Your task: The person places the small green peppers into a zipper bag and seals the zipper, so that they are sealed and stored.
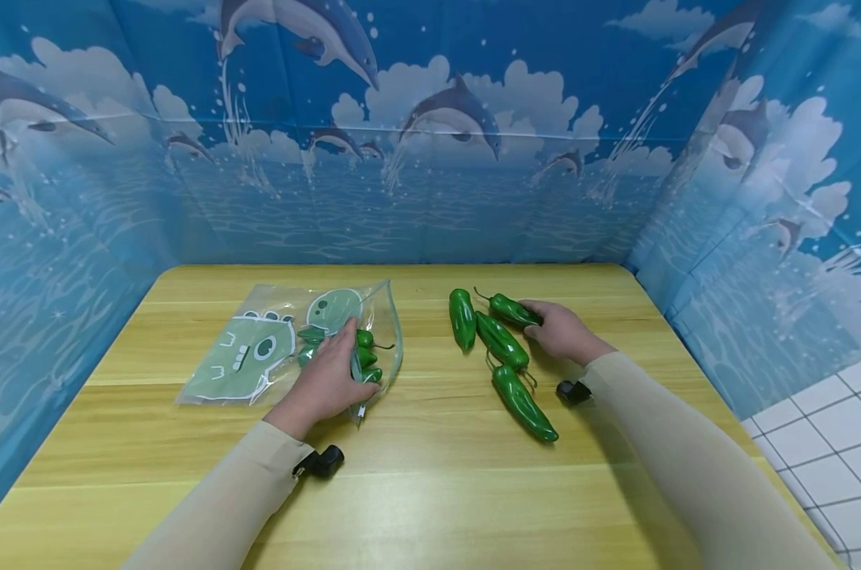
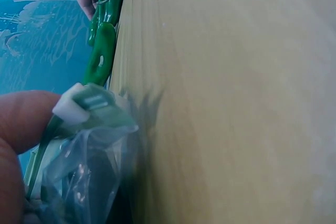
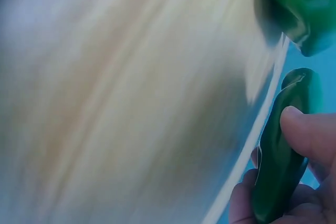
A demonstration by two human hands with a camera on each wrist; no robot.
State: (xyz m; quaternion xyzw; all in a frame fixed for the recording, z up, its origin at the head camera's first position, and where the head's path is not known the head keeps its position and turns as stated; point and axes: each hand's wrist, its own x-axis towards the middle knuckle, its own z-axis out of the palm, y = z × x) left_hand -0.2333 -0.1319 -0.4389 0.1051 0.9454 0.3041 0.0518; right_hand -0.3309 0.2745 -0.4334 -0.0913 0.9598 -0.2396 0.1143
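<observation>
A clear zip bag (image 1: 245,360) with green cartoon prints lies at the left of the table, its mouth toward the right. Several green peppers (image 1: 365,356) are inside near that mouth. My left hand (image 1: 323,384) holds the bag's near edge by the opening; in the left wrist view the thumb (image 2: 23,119) is beside the white zip slider (image 2: 71,106). On the right, my right hand (image 1: 561,328) grips a green pepper (image 1: 513,310) between thumb and fingers, also seen as the held pepper (image 3: 281,150) in the right wrist view. Three other peppers (image 1: 501,340) lie beside it.
The wooden table (image 1: 430,507) stands against a dolphin-print curtain (image 1: 430,198) at the back and sides. A black wrist camera (image 1: 326,461) is strapped at the left sleeve, another camera (image 1: 573,392) at the right. White floor tiles (image 1: 843,412) show at the right.
</observation>
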